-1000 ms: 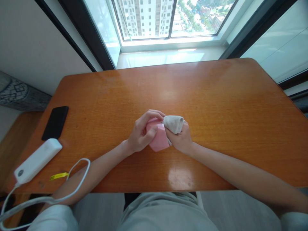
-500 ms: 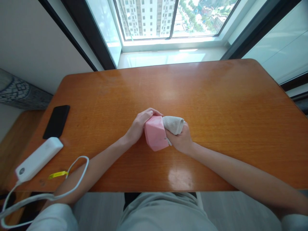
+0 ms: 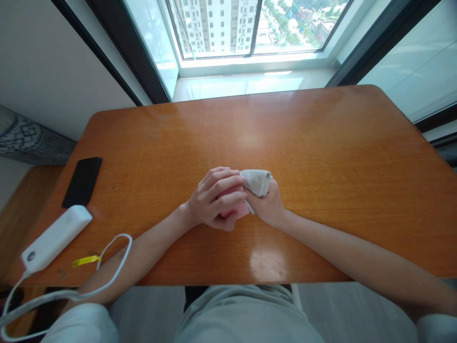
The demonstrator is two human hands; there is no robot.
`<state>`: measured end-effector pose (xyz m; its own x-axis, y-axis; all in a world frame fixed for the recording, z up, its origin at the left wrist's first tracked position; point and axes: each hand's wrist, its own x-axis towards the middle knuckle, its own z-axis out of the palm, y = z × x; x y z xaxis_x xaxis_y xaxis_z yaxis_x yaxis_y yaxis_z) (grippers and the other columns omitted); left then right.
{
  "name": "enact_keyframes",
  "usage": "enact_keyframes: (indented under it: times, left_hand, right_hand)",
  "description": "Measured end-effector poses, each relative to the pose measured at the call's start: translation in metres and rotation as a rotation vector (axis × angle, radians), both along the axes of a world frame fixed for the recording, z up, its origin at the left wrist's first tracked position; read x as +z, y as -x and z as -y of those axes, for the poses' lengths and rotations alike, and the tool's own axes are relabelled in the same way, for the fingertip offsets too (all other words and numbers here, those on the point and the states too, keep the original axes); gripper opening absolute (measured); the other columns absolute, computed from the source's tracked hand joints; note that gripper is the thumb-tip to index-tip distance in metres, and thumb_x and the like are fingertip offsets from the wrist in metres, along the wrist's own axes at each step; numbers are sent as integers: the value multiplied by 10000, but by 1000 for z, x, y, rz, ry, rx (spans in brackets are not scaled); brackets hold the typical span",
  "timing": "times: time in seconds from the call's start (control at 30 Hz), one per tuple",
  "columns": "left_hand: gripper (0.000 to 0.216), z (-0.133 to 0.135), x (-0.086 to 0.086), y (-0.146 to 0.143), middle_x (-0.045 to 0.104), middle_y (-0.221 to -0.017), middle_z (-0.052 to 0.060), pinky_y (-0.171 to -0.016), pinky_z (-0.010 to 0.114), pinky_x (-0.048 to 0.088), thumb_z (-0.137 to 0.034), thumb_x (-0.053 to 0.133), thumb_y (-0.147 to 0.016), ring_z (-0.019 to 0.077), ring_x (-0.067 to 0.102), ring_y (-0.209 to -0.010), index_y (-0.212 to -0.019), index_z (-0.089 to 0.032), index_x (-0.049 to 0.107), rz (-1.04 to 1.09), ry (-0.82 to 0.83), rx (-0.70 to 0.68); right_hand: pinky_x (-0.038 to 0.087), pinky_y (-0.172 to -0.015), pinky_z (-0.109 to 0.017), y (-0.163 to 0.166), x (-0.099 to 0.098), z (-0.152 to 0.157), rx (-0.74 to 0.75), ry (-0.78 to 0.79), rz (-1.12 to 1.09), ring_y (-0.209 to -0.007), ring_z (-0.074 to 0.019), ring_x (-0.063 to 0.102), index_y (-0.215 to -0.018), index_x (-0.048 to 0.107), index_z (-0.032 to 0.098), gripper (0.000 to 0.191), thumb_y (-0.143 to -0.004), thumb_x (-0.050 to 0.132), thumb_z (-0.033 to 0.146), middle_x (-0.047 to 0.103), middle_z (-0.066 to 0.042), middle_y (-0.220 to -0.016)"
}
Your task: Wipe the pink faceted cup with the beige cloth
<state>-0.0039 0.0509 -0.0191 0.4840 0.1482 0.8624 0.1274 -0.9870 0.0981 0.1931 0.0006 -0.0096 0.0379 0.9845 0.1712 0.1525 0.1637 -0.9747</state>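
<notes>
My left hand (image 3: 210,197) is curled over a pink faceted object (image 3: 242,210), its fingers lying across the top and near side. Much of that object is hidden, so its kind is not clear. At its right side my right hand (image 3: 268,205) grips a folded light grey cloth (image 3: 258,180). The cloth sticks out above the thumb, and a small end of it shows below, against the pink thing. Both hands are close together over the middle of the wooden table (image 3: 314,166).
On the left side of the table lie a black phone (image 3: 82,182) and a white power strip (image 3: 57,238). A white cable (image 3: 123,259) with a yellow tag (image 3: 85,261) loops over my left forearm. A window (image 3: 250,28) is beyond the far edge.
My left hand has shifted from the far left edge of the pink object to over its top, covering most of it. My right hand and the cloth have barely moved.
</notes>
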Motion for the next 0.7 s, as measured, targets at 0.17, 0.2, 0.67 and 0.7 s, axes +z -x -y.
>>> enact_keyframes:
  times: [0.17, 0.2, 0.67, 0.7]
  left_hand:
    - [318, 6, 11, -4, 727, -1319, 167, -1001, 497, 639, -387, 564, -1062, 302, 724, -1190, -1323, -230, 654, 60, 362, -81]
    - [304, 8, 13, -5, 728, -1300, 167, -1004, 480, 630, -382, 552, -1080, 290, 726, -1168, -1313, -218, 660, 80, 463, -117]
    - [380, -2, 24, -8, 795, -1024, 62, -858, 358, 568, -508, 562, -1052, 227, 702, -916, -1025, -200, 782, 149, 1497, -139]
    - [392, -3, 23, -8, 798, -1011, 65, -859, 364, 568, -507, 554, -1053, 229, 703, -910, -1010, -197, 790, 147, 1504, -126]
  right_hand:
    - [585, -606, -286, 1, -1, 2, -41, -59, 11, -603, -165, 658, -803, 783, 231, 145, -815, 799, 375, 745, 3, -692]
    - [587, -608, -292, 1, -1, 3, -43, -59, 17, -601, -169, 655, -797, 778, 236, 147, -815, 802, 380, 744, 1, -692]
    - [602, -563, -323, 0, -3, 9, -22, -14, 57, -566, -204, 670, -673, 705, 249, 313, -791, 889, 473, 722, -21, -638]
    - [608, -573, -326, 0, -3, 9, -20, -14, 51, -568, -205, 675, -668, 704, 249, 312, -787, 893, 467, 725, -20, -639]
